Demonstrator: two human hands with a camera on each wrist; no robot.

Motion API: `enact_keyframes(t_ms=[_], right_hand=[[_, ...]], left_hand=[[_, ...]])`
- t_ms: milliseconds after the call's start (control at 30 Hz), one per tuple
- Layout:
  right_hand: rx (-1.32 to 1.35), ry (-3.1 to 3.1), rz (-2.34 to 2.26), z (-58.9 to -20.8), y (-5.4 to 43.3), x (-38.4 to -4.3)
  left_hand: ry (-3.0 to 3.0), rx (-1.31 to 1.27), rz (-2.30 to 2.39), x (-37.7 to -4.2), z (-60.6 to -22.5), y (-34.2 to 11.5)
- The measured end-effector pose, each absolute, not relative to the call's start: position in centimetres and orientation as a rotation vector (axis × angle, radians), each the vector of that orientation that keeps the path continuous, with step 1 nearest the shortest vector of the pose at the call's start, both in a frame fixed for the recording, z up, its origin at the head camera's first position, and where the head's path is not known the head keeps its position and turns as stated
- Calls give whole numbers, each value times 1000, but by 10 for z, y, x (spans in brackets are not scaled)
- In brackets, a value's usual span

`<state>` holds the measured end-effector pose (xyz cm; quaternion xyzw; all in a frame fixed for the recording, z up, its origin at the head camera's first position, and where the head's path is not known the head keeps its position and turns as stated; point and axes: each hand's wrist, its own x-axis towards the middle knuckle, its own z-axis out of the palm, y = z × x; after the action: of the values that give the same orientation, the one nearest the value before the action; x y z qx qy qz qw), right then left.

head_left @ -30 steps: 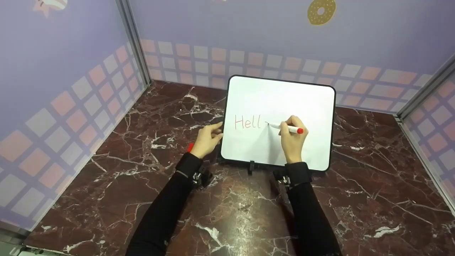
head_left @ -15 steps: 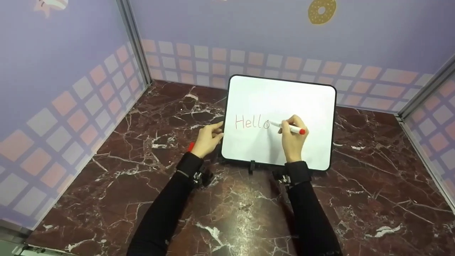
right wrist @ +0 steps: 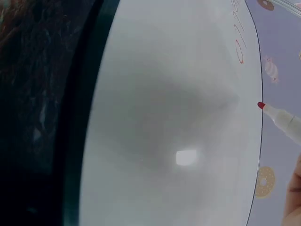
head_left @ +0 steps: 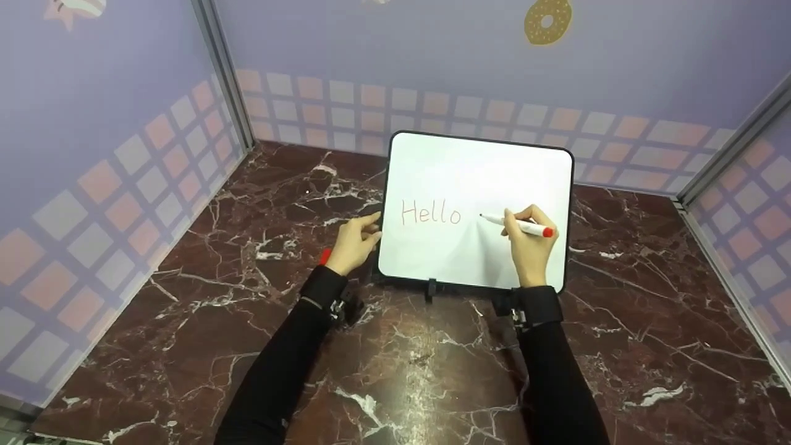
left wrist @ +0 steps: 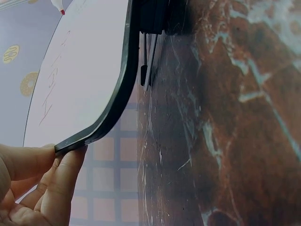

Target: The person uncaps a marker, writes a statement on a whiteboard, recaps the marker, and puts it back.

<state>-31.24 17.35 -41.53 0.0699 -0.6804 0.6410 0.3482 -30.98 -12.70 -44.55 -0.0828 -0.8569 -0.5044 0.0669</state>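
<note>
A whiteboard (head_left: 432, 167) with a black rim leans back on a stand, with "Hello" (head_left: 431, 212) written on it in thin red letters. My left hand (head_left: 352, 244) pinches the board's left edge; in the left wrist view the thumb (left wrist: 28, 162) lies on the front and fingers are behind. The right hand (head_left: 532, 244) holds a white marker (head_left: 525, 227) with a red end, like a pen. Its red tip (right wrist: 261, 105) points at the board, to the right of the "o", and appears to be off the surface.
A small red object (head_left: 325, 256) lies beside the left wrist, partly hidden by it. A black stand foot (head_left: 431, 289) juts out below the board. The dark red marbled tabletop (head_left: 395, 371) is bounded by patterned panels (head_left: 346, 111) at the back and sides.
The "o" has been drawn after "Hell". The right hand with the marker has then moved right, away from the letters. The left hand keeps its place on the edge; the head view shifted slightly.
</note>
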Motion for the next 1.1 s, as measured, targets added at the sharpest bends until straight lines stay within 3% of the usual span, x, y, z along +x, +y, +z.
enact_keyframes(t_ms=[1100], right_hand=[[197,-1822,1540,-400,172,-302]], left_hand=[[-2586,-246,-1534,-311,-447,-128]])
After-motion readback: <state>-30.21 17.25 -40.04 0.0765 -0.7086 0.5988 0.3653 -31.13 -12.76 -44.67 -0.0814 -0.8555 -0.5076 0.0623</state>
